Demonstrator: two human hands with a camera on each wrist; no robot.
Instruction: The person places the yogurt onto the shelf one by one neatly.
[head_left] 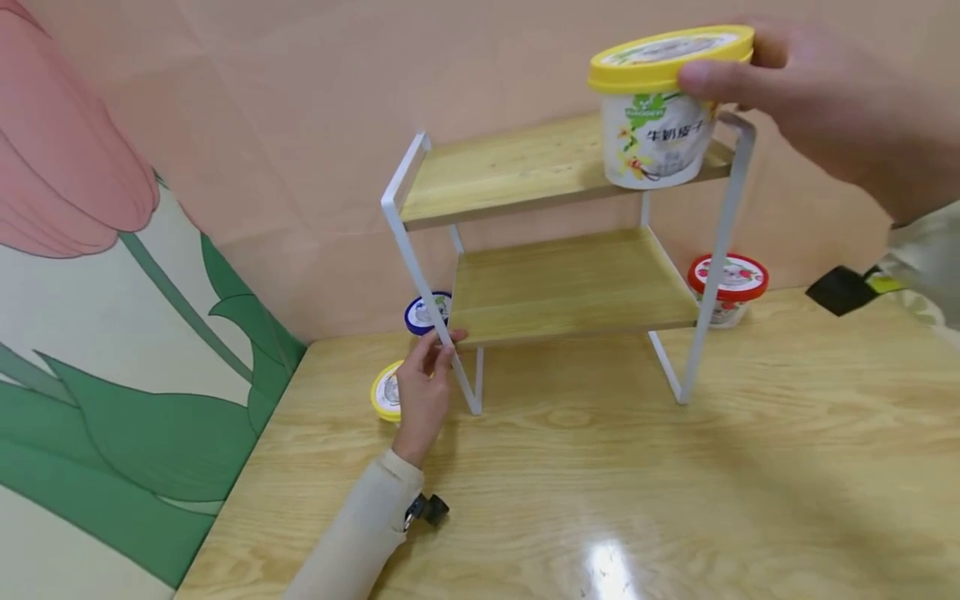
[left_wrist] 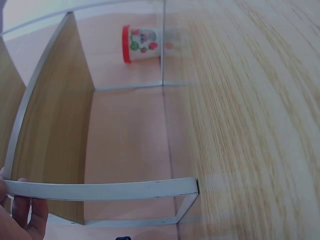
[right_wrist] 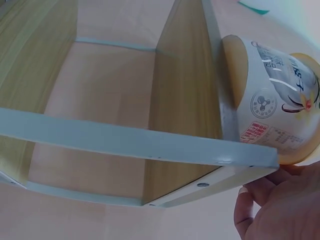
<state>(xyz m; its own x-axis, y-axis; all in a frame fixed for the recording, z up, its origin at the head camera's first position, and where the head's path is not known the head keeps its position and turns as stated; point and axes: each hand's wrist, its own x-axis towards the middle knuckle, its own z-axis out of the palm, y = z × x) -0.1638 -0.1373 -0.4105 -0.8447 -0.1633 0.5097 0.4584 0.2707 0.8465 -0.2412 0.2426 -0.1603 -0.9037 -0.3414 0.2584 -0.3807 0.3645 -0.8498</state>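
Note:
My right hand [head_left: 817, 100] holds a paper ice cream tub [head_left: 652, 142] by its yellow lid, thumb in front. The tub is close over the right front of the top board [head_left: 510, 167] of a two-tier shelf rack. In the right wrist view, the tub's base [right_wrist: 236, 70] is right at that board's edge. Low on the rack's left side, my left hand [head_left: 426, 400] grips the white metal leg [head_left: 412, 267], near the lower board [head_left: 562, 287]. In the left wrist view, its fingers [left_wrist: 37, 212] bend around the frame.
On the wooden table [head_left: 600, 467], a blue-lidded tub [head_left: 418, 315] and another yellow-lidded tub [head_left: 386, 393] stand left of the rack, partly hidden. Behind the right leg is a red-lidded tub [head_left: 738, 283]. A flower-patterned backdrop [head_left: 135, 417] borders the table's left side.

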